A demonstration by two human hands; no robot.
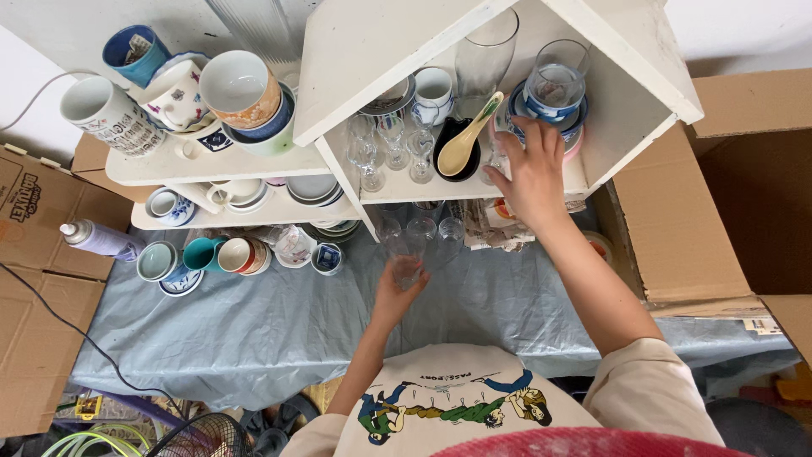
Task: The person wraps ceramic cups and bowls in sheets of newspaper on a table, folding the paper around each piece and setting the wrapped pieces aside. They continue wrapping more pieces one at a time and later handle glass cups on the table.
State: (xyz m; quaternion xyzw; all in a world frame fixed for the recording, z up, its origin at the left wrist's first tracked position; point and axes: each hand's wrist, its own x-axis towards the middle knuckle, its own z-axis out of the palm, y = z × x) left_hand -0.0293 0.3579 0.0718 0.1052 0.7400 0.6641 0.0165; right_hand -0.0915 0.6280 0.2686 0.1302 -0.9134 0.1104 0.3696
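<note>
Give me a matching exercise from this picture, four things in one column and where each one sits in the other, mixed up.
Things:
1. Left hand
2. Right hand
3. Long spoon
4. Spray can

Places:
A. Lying on a cardboard box at the far left
B. On a clear glass on the grey sheet
C. Resting in a black dish on the shelf
D. Reaching to the shelf beside a stack of saucers

Pairs: 1-B, 2-D, 3-C, 4-A
</note>
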